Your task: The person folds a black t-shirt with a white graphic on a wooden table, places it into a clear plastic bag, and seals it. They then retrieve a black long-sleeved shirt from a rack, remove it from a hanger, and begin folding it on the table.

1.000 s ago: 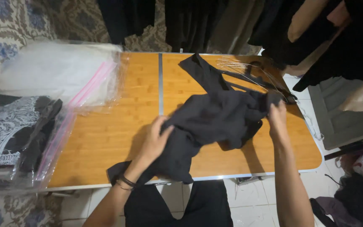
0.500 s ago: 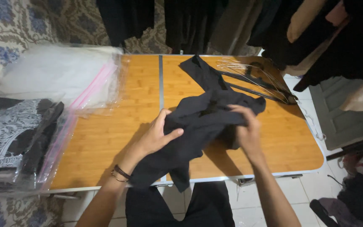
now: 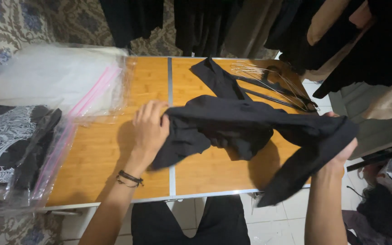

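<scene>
A black garment (image 3: 241,124) is stretched out above a wooden folding table (image 3: 114,159). My left hand (image 3: 149,129) grips its left end near the table's middle seam. My right hand (image 3: 343,152) holds the other end out past the table's right edge, mostly hidden under the cloth. One strip of the garment trails toward the table's far side, and a loose end hangs down off the front right.
Several wire and black hangers (image 3: 273,86) lie at the table's far right. Clear zip bags (image 3: 55,84) with pink seals lie at the left, one holding patterned black and white cloth (image 3: 5,145). Dark clothes hang behind the table and at right.
My hands have moved apart, pulling the bunched garment out into a long band. My right hand has swung out past the table's right edge; my left stays near the middle.
</scene>
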